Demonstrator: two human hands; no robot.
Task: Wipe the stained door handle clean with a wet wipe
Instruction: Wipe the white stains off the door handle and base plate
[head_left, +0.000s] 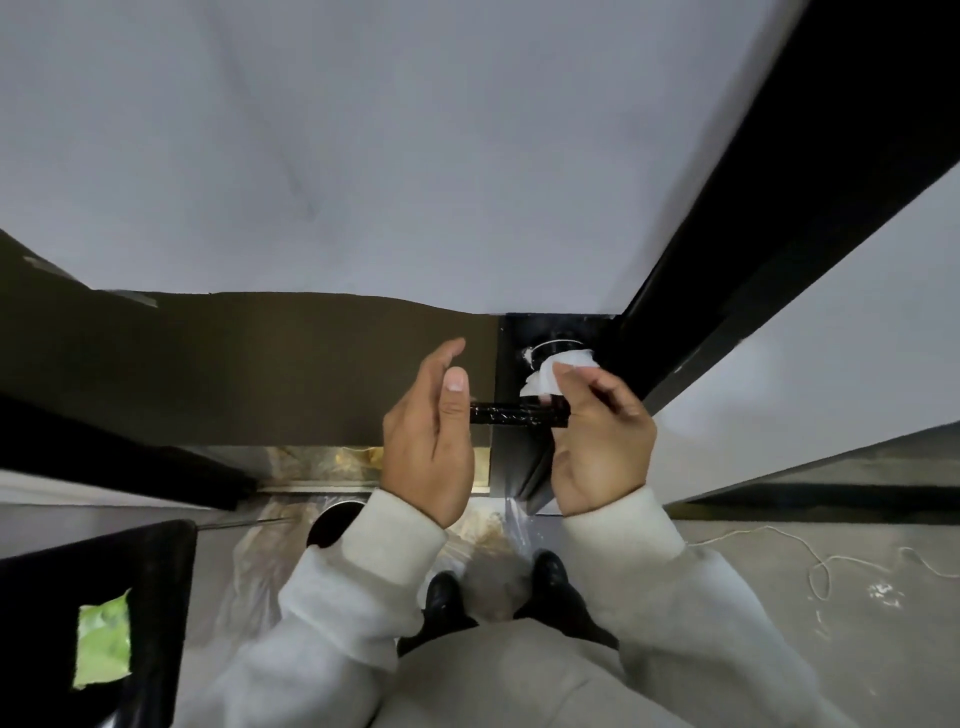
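Wiping the handle
The right hand (597, 441) pinches a wipe (558, 376) on the handle (511, 414), mid-frame; the left hand (428, 436) is open.

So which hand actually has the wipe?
The right hand: its fingers pinch the white wet wipe by the door handle. The left hand is open, empty.

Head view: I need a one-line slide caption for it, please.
Right hand presses a white wet wipe to the black door handle's round base; left hand hovers open beside the lever.
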